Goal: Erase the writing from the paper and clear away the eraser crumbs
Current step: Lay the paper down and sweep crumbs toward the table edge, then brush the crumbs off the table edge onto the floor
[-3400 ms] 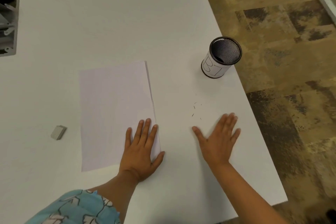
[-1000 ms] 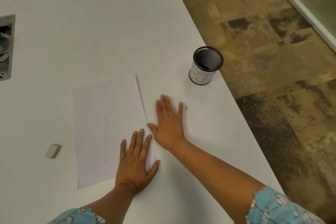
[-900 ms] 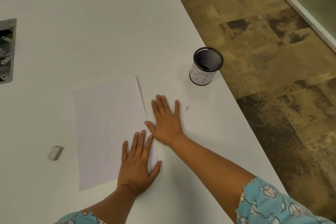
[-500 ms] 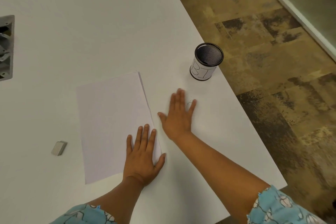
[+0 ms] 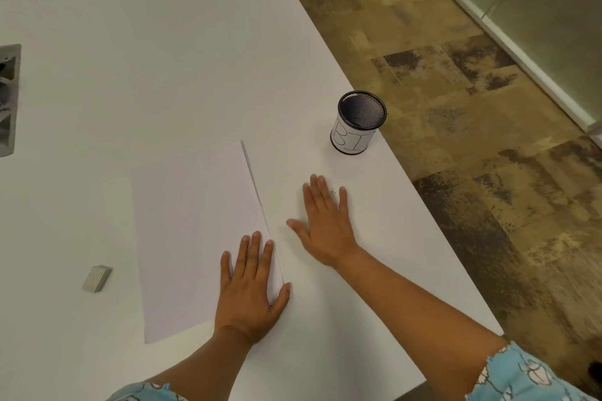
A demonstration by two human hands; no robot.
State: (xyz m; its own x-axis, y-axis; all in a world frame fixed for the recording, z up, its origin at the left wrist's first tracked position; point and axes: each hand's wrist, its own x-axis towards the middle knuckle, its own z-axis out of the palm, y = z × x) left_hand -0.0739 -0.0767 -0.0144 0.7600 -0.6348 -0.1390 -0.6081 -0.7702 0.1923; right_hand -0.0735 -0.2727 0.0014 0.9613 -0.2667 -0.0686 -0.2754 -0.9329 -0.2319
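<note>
Lower centre of the frame: the left hand (image 5: 249,291) lies flat, fingers straight and together, palm pressing the lower right corner of the paper (image 5: 195,231); it grips nothing. Just right of it, the right hand (image 5: 322,221) rests flat on the white table (image 5: 163,58), fingers extended and slightly spread, thumb pointing toward the paper's right edge but apart from it; it too holds nothing. A few tiny dark eraser crumbs (image 5: 333,191) lie between its fingertips. The paper, centre frame, is a thin stack of plain sheets, pale and unmarked as far as can be seen, tilted slightly anticlockwise. At lower left, well apart from the paper, lies a small grey eraser (image 5: 96,278). Farther up and right, near the table edge, stands a black mesh cup (image 5: 357,122) wrapped in a white label bearing large letters.
</note>
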